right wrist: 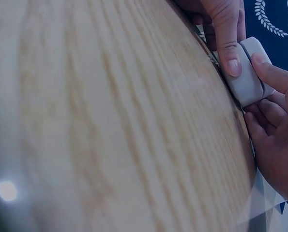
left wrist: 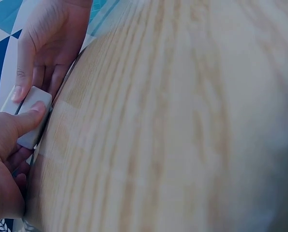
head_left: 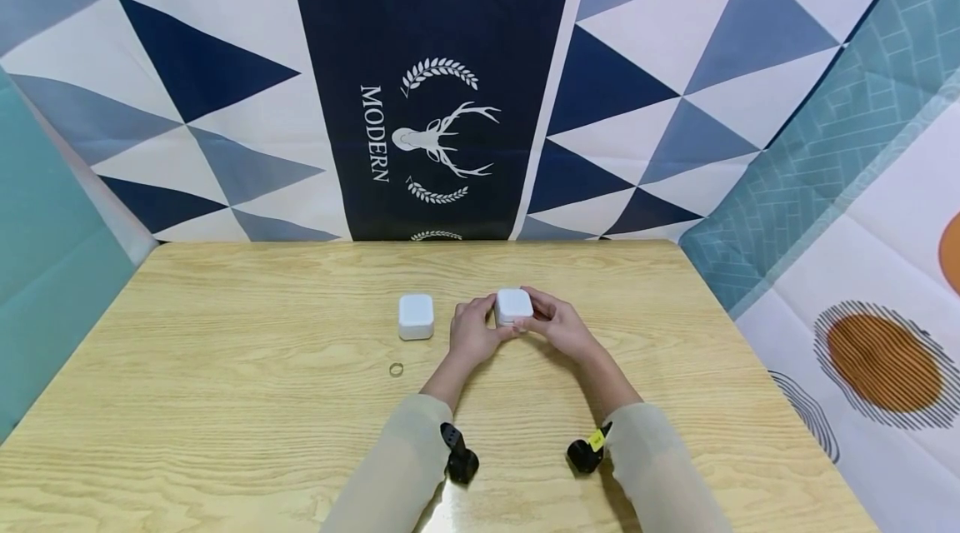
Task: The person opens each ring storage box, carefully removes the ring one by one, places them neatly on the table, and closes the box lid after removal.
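A small white box with rounded corners sits on the table between both hands. My left hand grips it from the left, its thumb pressed on the near side of the lower part. From the right, my right hand holds the same box, with the thumb at the upper part. A dark seam runs round the box between these two parts in the right wrist view. Fingers of both hands reach behind it and are partly hidden.
A second white box stands to the left of the hands. Nearer to me lies a small metal ring. The wooden table ends at a patterned cloth at the back.
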{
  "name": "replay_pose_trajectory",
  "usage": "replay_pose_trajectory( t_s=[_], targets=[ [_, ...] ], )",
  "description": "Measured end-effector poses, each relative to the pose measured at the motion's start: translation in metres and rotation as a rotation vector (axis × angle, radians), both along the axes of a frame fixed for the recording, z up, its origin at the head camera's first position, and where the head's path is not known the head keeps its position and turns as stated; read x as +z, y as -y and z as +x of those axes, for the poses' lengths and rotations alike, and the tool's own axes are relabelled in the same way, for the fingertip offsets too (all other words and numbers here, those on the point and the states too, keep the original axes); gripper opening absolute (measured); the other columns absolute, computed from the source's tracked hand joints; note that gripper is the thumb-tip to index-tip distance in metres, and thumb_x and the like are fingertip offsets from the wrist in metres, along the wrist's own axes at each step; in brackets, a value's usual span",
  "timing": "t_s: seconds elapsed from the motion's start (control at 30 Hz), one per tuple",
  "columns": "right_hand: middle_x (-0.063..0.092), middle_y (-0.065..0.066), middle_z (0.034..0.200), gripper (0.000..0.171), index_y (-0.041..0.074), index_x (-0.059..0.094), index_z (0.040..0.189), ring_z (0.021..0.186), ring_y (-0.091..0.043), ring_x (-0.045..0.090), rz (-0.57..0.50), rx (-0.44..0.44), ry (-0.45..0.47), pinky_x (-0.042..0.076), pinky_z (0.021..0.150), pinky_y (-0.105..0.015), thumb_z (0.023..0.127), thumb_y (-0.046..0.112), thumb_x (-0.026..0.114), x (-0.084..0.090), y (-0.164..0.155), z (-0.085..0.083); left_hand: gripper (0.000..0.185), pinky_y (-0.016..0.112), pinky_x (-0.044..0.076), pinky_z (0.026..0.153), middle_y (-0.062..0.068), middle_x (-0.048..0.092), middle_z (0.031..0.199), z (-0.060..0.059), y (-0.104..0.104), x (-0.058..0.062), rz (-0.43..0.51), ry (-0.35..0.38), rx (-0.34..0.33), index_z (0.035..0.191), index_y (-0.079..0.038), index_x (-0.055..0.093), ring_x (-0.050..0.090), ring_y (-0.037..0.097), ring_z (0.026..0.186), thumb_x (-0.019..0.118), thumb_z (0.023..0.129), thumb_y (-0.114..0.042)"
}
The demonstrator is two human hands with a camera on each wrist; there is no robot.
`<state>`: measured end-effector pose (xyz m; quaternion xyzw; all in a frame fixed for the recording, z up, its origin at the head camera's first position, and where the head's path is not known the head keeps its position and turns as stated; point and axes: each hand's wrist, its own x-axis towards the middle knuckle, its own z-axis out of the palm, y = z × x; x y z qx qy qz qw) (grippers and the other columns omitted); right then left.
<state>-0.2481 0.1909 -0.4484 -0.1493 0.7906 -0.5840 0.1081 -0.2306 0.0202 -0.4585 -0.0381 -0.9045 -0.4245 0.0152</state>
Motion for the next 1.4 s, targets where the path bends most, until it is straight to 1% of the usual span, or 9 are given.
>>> replay_pose_trajectory(
  t_s=[0.13,0.33,0.5,0.6,0.77,0.83,0.9,1.1,1.4],
  targets=[
    [0.041,-0.023,0.142,0.064,-0.003,0.034,0.142,0.13,-0.031,0.042,0.013,-0.019,0.008,0.04,0.102,-0.027,0.088,0.01,0.064,-0.0017,-0.0013,-0.002,0.072,0.04,0.038,0.096,0.006,0.055,0.134,0.0003,-0.0003,0.0001,0.011,0.007,-0.004,0.137,-0.011,0.049,0.045,0.024,0.111,0.076,0.075,-0.039],
    [0.044,-0.022,0.14,0.063,-0.002,0.036,0.141,0.128,-0.03,0.045,0.036,-0.039,0.01,0.042,0.097,-0.022,0.088,0.015,0.065,-0.0022,-0.0012,-0.0037,0.072,0.039,0.038,0.095,0.006,0.056,0.132,0.0002,-0.0001,0.0,0.017,0.013,-0.005,0.137,-0.01,0.049,0.045,0.023,0.11,0.076,0.076,-0.037],
    [0.044,-0.022,0.14,0.062,-0.002,0.036,0.141,0.128,-0.03,0.045,0.025,-0.036,0.012,0.042,0.094,-0.017,0.089,0.014,0.064,-0.0032,-0.001,-0.0047,0.071,0.039,0.038,0.093,0.005,0.057,0.13,0.0006,0.0003,0.0006,0.021,0.013,-0.002,0.136,-0.011,0.049,0.045,0.023,0.108,0.076,0.076,-0.037],
    [0.044,-0.021,0.141,0.061,-0.002,0.036,0.142,0.128,-0.03,0.045,0.031,-0.035,0.015,0.042,0.097,-0.021,0.089,0.014,0.063,-0.0031,-0.001,-0.005,0.072,0.039,0.038,0.094,0.006,0.057,0.131,0.0005,0.0004,0.001,0.023,0.013,-0.001,0.136,-0.01,0.049,0.045,0.023,0.109,0.076,0.075,-0.037],
    [0.043,-0.02,0.142,0.062,0.0,0.036,0.142,0.13,-0.029,0.043,0.05,-0.047,0.021,0.036,0.106,-0.038,0.09,0.018,0.063,-0.0032,-0.0011,-0.0055,0.072,0.039,0.037,0.096,0.006,0.056,0.132,0.0002,0.0005,0.0011,0.025,0.019,0.001,0.136,-0.01,0.049,0.045,0.024,0.11,0.076,0.076,-0.038],
    [0.043,-0.02,0.142,0.062,0.001,0.035,0.142,0.131,-0.029,0.042,0.053,-0.052,0.025,0.034,0.108,-0.042,0.09,0.018,0.063,-0.003,-0.0011,-0.0056,0.072,0.039,0.037,0.097,0.006,0.055,0.133,0.0002,0.0004,0.0012,0.024,0.023,0.001,0.136,-0.01,0.049,0.045,0.024,0.111,0.076,0.076,-0.038],
    [0.043,-0.019,0.142,0.062,0.001,0.036,0.143,0.132,-0.029,0.041,0.053,-0.059,0.03,0.033,0.109,-0.043,0.09,0.019,0.063,-0.0028,-0.001,-0.0055,0.072,0.039,0.037,0.097,0.006,0.055,0.134,0.0002,0.0004,0.0013,0.024,0.027,0.001,0.137,-0.01,0.049,0.045,0.024,0.112,0.075,0.076,-0.038],
    [0.044,-0.019,0.142,0.063,0.002,0.036,0.142,0.132,-0.028,0.042,0.071,-0.074,0.032,0.034,0.108,-0.043,0.09,0.024,0.063,-0.0019,-0.0003,-0.0044,0.072,0.039,0.038,0.095,0.005,0.055,0.133,0.0008,0.0003,0.0018,0.023,0.03,0.004,0.137,-0.011,0.049,0.045,0.023,0.11,0.075,0.076,-0.038],
    [0.045,-0.018,0.141,0.063,0.003,0.038,0.142,0.132,-0.028,0.043,0.052,-0.077,0.035,0.033,0.109,-0.044,0.089,0.025,0.064,-0.0021,0.0005,-0.0044,0.07,0.039,0.037,0.096,0.005,0.055,0.133,0.001,0.0005,0.0022,0.023,0.024,0.002,0.136,-0.011,0.049,0.045,0.023,0.11,0.075,0.077,-0.038]
  ],
)
